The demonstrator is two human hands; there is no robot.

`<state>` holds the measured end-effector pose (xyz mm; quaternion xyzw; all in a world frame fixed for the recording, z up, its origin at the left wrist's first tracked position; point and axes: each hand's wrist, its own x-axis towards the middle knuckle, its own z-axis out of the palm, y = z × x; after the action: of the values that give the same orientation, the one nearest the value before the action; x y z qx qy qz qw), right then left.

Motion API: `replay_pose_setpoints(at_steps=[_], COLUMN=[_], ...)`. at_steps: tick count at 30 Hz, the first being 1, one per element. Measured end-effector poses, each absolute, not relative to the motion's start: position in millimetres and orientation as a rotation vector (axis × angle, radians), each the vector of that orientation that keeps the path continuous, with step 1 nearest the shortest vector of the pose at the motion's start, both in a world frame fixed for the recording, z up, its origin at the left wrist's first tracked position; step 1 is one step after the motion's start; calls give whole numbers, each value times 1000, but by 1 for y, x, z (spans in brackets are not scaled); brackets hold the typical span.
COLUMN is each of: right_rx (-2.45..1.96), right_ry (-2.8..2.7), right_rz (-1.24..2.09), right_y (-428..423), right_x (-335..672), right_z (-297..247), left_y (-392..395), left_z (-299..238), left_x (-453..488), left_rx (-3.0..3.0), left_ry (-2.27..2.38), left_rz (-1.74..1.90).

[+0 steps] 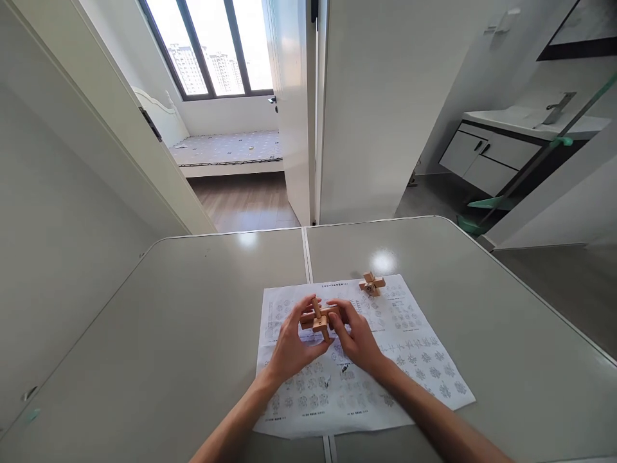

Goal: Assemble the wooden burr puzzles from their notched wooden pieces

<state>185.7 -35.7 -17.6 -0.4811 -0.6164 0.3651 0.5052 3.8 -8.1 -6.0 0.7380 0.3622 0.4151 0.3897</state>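
Note:
Both my hands hold a small wooden interlocking puzzle [318,318] just above a printed paper sheet [414,360]. My left hand [294,344] grips the puzzle from the left with its fingers curled around the crossed bars. My right hand [354,334] pinches it from the right. A second assembled wooden puzzle [371,283] lies on the far edge of the sheet, beyond my right hand and apart from it.
The sheet lies on a grey folding table [193,334] with a centre seam. Beyond the table an open door [294,109] leads to a room with a bed, and a white wall [380,103] stands ahead. A bathroom vanity [501,148] is at the right.

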Motion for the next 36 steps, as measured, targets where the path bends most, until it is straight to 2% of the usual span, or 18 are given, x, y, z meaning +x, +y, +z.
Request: replay_pose_setpoints(at_steps=[12, 26, 36], right_rx=[-1194, -1104, -1153], right_ry=[-1535, -1693, -1798], right_rz=[713, 797, 732], right_y=[-34, -28, -26], right_x=[188, 195, 197], right_z=[-25, -25, -22], left_y=[0, 4, 4], left_z=[-7, 1, -3], left_x=[-8, -9, -9], left_rx=[1729, 1507, 1598], left_ry=[828, 876, 971], left_rz=[939, 786, 849])
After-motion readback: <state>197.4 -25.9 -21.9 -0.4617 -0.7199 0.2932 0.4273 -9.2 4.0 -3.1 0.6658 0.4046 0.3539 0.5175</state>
